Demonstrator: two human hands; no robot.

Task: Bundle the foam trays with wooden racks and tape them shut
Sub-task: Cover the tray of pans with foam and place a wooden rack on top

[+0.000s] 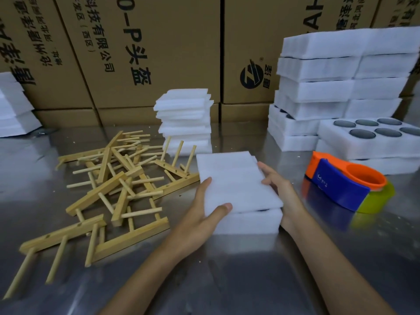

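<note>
Steel table (227, 280): both hands, left hand (205, 214) and right hand (278, 189), clamped foam tray (238, 187) sides; wooden racks (109, 185) lay left, nearer left hand.

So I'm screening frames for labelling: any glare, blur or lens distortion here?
Head view: the steel table shows soft glare; the cardboard boxes lean from wide-angle distortion; the wooden racks blur slightly toward the frame's lower left.

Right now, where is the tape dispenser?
The tape dispenser lies on the metal table, just right of the right hand, before the stacked foam trays.
</note>
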